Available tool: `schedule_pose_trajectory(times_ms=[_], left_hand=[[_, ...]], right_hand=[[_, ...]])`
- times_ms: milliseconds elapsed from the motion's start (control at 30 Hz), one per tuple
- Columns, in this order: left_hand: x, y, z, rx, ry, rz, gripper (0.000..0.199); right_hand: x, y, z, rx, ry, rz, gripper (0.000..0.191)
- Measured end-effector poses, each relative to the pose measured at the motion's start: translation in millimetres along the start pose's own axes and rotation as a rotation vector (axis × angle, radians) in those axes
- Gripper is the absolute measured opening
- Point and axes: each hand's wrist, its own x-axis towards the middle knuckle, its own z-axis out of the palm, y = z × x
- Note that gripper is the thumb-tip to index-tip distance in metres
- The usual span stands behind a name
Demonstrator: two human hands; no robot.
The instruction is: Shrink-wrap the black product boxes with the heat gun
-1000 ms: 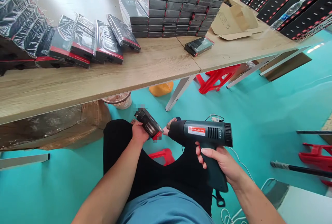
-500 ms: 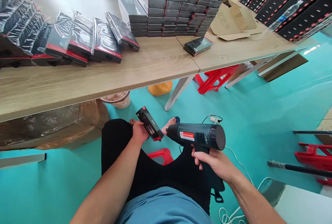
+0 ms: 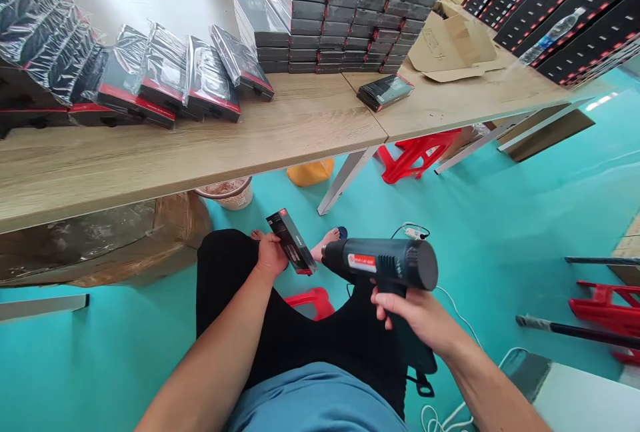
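My left hand point(image 3: 271, 256) is closed around one side of a slim black box point(image 3: 291, 243) with red ends, held tilted above my lap. In my right hand point(image 3: 407, 309) is a dark heat gun point(image 3: 383, 262) with a red-and-white label, gripped by its handle. Its nozzle points left at the box, a small gap from the box's right edge. On the table, several similar boxes in loose clear film point(image 3: 213, 89) lean in a row at the left. A single box point(image 3: 385, 91) lies flat near the table's middle.
The wooden table point(image 3: 300, 132) runs across in front of me. Stacked boxes point(image 3: 345, 25) stand at its back, with flattened cardboard point(image 3: 450, 45) and a plastic bottle point(image 3: 553, 35) to the right. Below are a waste bin point(image 3: 233, 195), red stools point(image 3: 417, 155) and a white cable point(image 3: 463, 319).
The box in my left hand has turned slightly, its front face showing a little less. The heat gun stays almost where it was. The whole view has shifted slightly.
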Motion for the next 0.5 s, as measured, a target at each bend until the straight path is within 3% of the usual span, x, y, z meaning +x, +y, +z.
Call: schedule_pose_trajectory(times_ms=[67,167,500], left_hand=[[1,-3,-2.3,0.090,-0.028,-0.045,0.021],[2,-8,-6.5,0.234,-0.048,-0.097,0.021],[0,-11,-15.1,0.348,-0.190,-0.183,0.020]], right_hand=[[3,-14,-3,0.105,0.046,0.011,0.036],[8,-38,-10,0.204,0.005,0.016,0.037],[28,-85,-15,0.051,-0.044,-0.031,0.024]])
